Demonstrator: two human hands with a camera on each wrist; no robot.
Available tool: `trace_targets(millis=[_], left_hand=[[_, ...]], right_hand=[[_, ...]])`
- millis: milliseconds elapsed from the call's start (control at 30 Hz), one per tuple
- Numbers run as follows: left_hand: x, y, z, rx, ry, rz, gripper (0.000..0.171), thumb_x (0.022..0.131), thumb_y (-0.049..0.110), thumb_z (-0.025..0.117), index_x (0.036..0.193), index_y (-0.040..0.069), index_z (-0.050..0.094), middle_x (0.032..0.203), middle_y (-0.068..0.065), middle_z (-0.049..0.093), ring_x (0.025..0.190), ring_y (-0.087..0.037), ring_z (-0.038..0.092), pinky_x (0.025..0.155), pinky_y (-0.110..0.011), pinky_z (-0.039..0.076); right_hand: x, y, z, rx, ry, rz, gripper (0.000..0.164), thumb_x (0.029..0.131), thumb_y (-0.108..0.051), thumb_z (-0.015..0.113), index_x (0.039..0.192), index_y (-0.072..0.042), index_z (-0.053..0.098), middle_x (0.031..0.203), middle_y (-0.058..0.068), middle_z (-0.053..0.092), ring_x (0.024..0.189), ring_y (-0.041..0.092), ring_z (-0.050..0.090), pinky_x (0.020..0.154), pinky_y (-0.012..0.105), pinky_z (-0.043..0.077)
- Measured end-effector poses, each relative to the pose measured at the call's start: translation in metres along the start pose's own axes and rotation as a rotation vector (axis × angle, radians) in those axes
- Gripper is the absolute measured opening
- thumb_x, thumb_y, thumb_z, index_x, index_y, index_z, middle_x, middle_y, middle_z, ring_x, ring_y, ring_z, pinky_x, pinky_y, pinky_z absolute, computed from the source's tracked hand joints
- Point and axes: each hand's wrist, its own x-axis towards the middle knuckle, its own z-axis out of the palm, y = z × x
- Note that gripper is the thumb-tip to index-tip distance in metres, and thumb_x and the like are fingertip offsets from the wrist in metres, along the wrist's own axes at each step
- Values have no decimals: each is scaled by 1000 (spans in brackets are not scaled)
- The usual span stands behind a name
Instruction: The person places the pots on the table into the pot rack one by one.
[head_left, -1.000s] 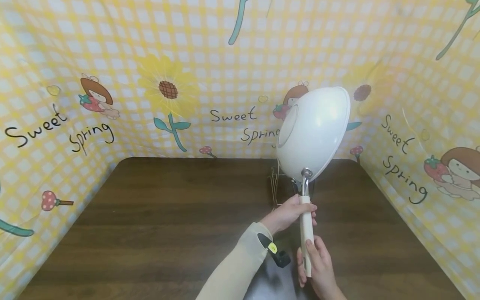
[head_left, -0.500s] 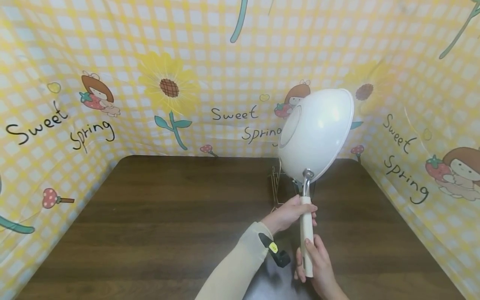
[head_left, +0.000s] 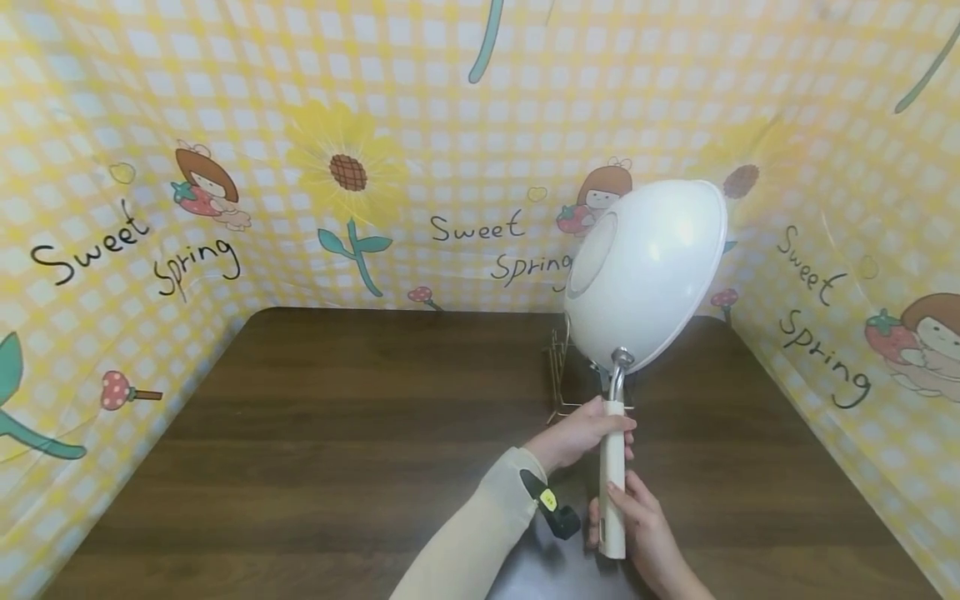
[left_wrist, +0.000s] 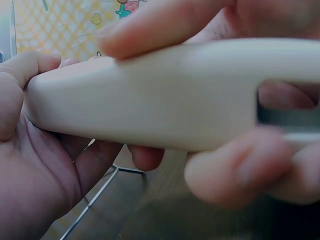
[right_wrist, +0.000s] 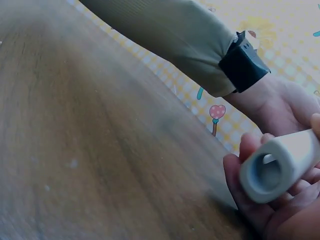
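A white wok stands tilted on its side at the right of the head view, its outer base turned toward the left and its inside hidden. Its pale handle points down toward me from a metal neck. My left hand grips the handle just below that neck. Lower down, my right hand holds the handle near its end, thumb on top and fingertips showing on the far side. In the left wrist view the handle lies between both hands. The hollow handle end faces the right wrist camera.
A thin wire rack stands on the table behind the hands, partly hidden by the wok; whether it bears the wok's weight I cannot tell. The dark wooden table stretches left. Yellow checked cloth walls the back and sides.
The whole head view has shifted slightly, the wok now a little farther right in it. Fingers of my right hand have moved slightly along the handle's end. Both hands keep their hold.
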Motion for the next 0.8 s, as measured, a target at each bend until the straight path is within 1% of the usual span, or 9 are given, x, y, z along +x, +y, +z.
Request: trace_targets(millis=[100,233,333,400,500,633,700,800], left_hand=[[-1,-3,0,-6,5,-8,14,95,5,58,105,4,48,77,-4,58,63,-13,64,62,-25,52],[-1,-4,0,-17,16,-12,17,94,5,59,107,3,48,77,-4,58,63,-14,64,62,-25,52],[-1,-5,-2,-22,16,-13,18,94,6,59,108,3,47,77,-4,58,63,-14,65,63,-25,52],[-1,-5,-2,-22,11,-15,16,94,6,59,106,5,48,78,-4,58,63,-14,65,64,-25,53],[-1,-5,-3,-21,6,-5,13,94,5,59,103,6,48,77,-4,58,63,-14,65,66,-25,53],[-1,-5,-4,-26,-11,0,11,95,6,58,100,8,49,77,-4,59,63,-14,66,70,-25,53],[-1,-5,-4,-33,-22,-9,11,96,6,58,100,9,49,78,-4,59,64,-14,66,71,-25,53],[-2,-5,-4,-44,-31,-17,10,97,8,58,100,8,49,78,-5,59,64,-14,66,71,-27,55]], right_hand=[[-1,-1,-1,-31,8,15,15,107,-14,37,115,-12,50,82,3,65,66,18,67,67,36,56],[0,-1,-2,-33,7,14,15,106,-11,38,113,-10,51,84,4,66,69,19,68,70,37,56],[1,-1,-1,-39,37,14,14,104,-8,40,111,-9,53,85,6,66,69,20,69,71,36,56],[2,-1,0,-43,74,19,13,103,-7,43,109,-7,55,85,8,66,70,21,69,73,37,57],[2,-3,2,-56,129,29,13,100,-4,47,107,-1,57,84,10,67,73,23,70,75,39,58],[2,-5,3,-94,198,62,15,97,-2,51,107,5,59,85,11,70,76,24,72,76,40,58],[1,-5,3,-114,215,80,16,97,-3,52,108,7,60,86,10,71,77,24,72,76,39,58],[1,-6,2,-132,209,95,18,97,-4,52,108,9,59,87,10,72,79,24,73,75,38,58]])
